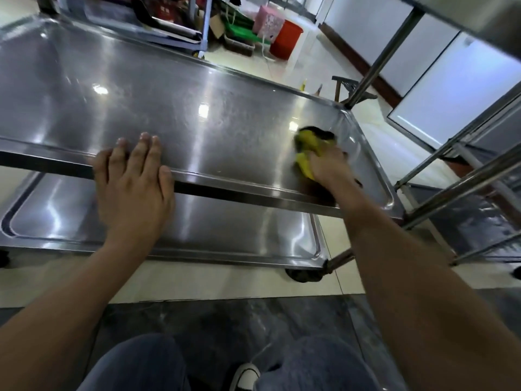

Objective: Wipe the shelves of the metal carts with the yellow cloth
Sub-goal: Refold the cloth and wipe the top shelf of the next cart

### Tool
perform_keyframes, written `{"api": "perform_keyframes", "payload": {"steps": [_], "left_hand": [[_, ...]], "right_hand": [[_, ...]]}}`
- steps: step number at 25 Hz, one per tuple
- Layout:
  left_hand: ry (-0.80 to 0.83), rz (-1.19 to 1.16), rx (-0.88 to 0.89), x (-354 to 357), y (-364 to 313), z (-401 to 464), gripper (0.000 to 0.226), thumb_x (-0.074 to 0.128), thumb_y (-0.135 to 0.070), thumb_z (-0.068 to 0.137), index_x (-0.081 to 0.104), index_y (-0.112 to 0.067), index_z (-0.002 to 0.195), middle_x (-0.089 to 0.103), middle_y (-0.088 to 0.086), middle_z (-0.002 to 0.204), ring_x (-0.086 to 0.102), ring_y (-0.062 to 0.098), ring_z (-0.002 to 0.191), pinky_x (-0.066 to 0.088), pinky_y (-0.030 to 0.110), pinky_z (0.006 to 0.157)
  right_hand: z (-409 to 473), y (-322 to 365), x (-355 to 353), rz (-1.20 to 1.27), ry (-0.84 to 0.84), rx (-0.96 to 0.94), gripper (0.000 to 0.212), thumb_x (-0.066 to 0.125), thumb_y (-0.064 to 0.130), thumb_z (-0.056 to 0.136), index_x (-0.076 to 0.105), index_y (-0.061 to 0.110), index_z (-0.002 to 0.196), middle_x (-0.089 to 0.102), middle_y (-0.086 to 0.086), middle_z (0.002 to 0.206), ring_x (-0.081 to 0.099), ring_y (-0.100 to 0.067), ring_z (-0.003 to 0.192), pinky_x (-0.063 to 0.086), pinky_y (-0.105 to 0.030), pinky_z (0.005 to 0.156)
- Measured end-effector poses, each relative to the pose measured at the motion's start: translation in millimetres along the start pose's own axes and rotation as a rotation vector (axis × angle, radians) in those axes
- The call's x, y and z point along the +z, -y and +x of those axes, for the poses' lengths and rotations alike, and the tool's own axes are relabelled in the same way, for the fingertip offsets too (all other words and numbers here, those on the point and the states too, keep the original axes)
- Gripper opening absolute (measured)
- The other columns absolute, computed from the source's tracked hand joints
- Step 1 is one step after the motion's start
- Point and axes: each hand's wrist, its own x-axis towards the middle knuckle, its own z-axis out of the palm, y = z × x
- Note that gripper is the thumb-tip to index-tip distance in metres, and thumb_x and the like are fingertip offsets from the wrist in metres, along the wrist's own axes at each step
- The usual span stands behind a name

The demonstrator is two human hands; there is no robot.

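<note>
One yellow cloth (306,153) lies in the tray-like shelf (169,108), gripped by the right hand (329,167); left hand (132,182) rests flat.

Bright, even indoor light. White glare spots and streaks shine across the metal shelf (169,103). The yellow cloth (306,149) is motion-blurred. Straight cart poles beside the shelf bow near the picture's edges.
</note>
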Motion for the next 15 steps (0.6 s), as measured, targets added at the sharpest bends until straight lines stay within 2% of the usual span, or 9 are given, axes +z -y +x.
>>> {"api": "perform_keyframes", "payload": {"steps": [2, 4, 6, 9, 11, 13, 15], "left_hand": [[-0.002, -0.012, -0.001, 0, 5, 0, 0.059, 0.02, -0.034, 0.104, 0.038, -0.005, 0.153, 0.042, 0.017, 0.156, 0.03, 0.039, 0.146, 0.019, 0.053, 0.12], [-0.007, -0.016, 0.008, 1, 11, 0, 0.058, 0.02, -0.035, 0.104, 0.037, -0.006, 0.152, 0.04, 0.018, 0.157, 0.029, 0.04, 0.146, 0.019, 0.053, 0.121], [-0.01, -0.027, 0.017, 0, 14, 0, 0.058, 0.021, -0.035, 0.104, 0.038, -0.007, 0.152, 0.04, 0.018, 0.156, 0.03, 0.04, 0.145, 0.019, 0.053, 0.121], [-0.038, -0.016, -0.003, 0, 9, -3, 0.056, 0.021, -0.034, 0.105, 0.039, -0.007, 0.15, 0.043, 0.018, 0.154, 0.031, 0.042, 0.143, 0.019, 0.054, 0.12], [-0.032, 0.012, 0.014, 0, 7, -3, 0.056, 0.019, -0.034, 0.105, 0.038, -0.008, 0.151, 0.043, 0.017, 0.153, 0.031, 0.041, 0.143, 0.02, 0.054, 0.119], [-0.016, 0.02, 0.016, 1, 6, -4, 0.057, 0.018, -0.034, 0.106, 0.037, -0.008, 0.152, 0.042, 0.016, 0.155, 0.029, 0.041, 0.145, 0.019, 0.053, 0.12], [-0.014, 0.013, 0.008, 0, 5, -5, 0.056, 0.019, -0.034, 0.106, 0.037, -0.007, 0.152, 0.041, 0.016, 0.156, 0.028, 0.041, 0.146, 0.016, 0.053, 0.122]], "right_hand": [[-23, 37, 18, 0.057, 0.049, -0.334, 0.054, 0.043, 0.043, 0.093, 0.043, 0.04, 0.147, 0.044, -0.005, 0.154, 0.043, -0.027, 0.139, 0.033, -0.042, 0.118], [-36, 38, 18, 0.221, 0.097, -0.373, 0.048, 0.047, 0.03, 0.1, 0.048, 0.032, 0.148, 0.046, -0.002, 0.155, 0.042, -0.022, 0.142, 0.029, -0.036, 0.121], [-37, 3, -2, 0.191, 0.027, -0.254, 0.046, 0.048, 0.022, 0.101, 0.053, 0.03, 0.145, 0.051, -0.003, 0.151, 0.048, -0.024, 0.137, 0.032, -0.028, 0.117], [-48, -71, -43, -0.016, 0.007, 0.036, 0.046, 0.047, 0.028, 0.098, 0.051, 0.038, 0.143, 0.054, -0.006, 0.147, 0.054, -0.032, 0.129, 0.043, -0.042, 0.11], [-66, -96, -49, 0.057, -0.074, 0.19, 0.044, 0.046, 0.032, 0.095, 0.056, 0.035, 0.138, 0.064, -0.008, 0.132, 0.061, -0.034, 0.116, 0.049, -0.047, 0.102], [-93, -98, -32, 0.13, -0.238, 0.193, 0.039, 0.043, 0.031, 0.097, 0.063, 0.028, 0.131, 0.07, -0.01, 0.117, 0.064, -0.035, 0.105, 0.053, -0.049, 0.094], [-121, -91, -11, 0.105, -0.413, 0.142, 0.037, 0.041, 0.028, 0.099, 0.062, 0.022, 0.128, 0.067, -0.015, 0.115, 0.062, -0.036, 0.105, 0.051, -0.051, 0.092]]}}
